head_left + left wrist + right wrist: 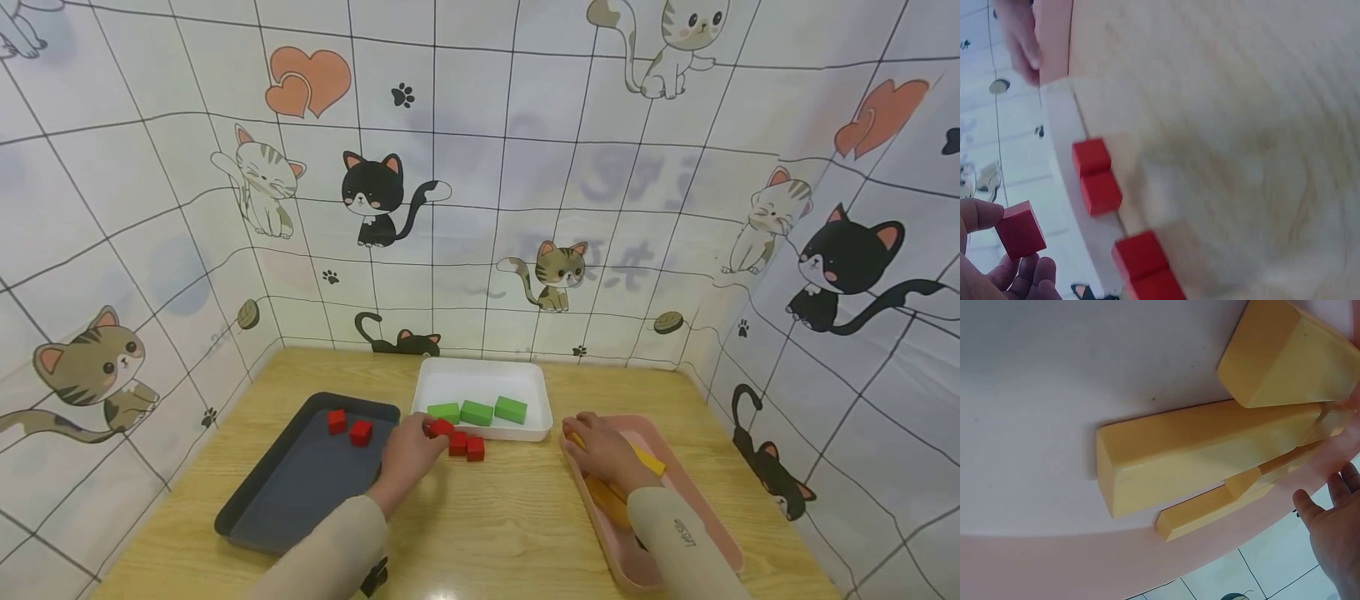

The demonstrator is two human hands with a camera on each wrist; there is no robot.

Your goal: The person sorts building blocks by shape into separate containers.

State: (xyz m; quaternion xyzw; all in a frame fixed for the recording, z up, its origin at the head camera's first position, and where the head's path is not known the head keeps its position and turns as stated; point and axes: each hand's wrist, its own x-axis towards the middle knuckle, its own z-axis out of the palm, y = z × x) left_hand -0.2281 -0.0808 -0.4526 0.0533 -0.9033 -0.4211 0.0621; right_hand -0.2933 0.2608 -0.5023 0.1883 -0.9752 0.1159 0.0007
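My left hand [411,454] pinches a red block [1020,230] between thumb and fingers, raised above the near edge of a white tray [480,375]. Along that edge more red blocks [1100,192] stand in pairs; from the head, the hand covers some of them. Over the far left rim of a pink tray [701,517] is my right hand [609,450]. Its fingers look loosely bent and hold nothing visible in the right wrist view. Yellow blocks [1204,456] lie inside this tray, long and short, partly covered by the hand and sleeve in the head view.
On the left lies a dark grey tray [300,500] with two red blocks [361,432] at its far end. Three green blocks [477,412] sit in the white tray. Behind the wooden table [510,517] hangs a cat-patterned sheet [480,208], also at both sides.
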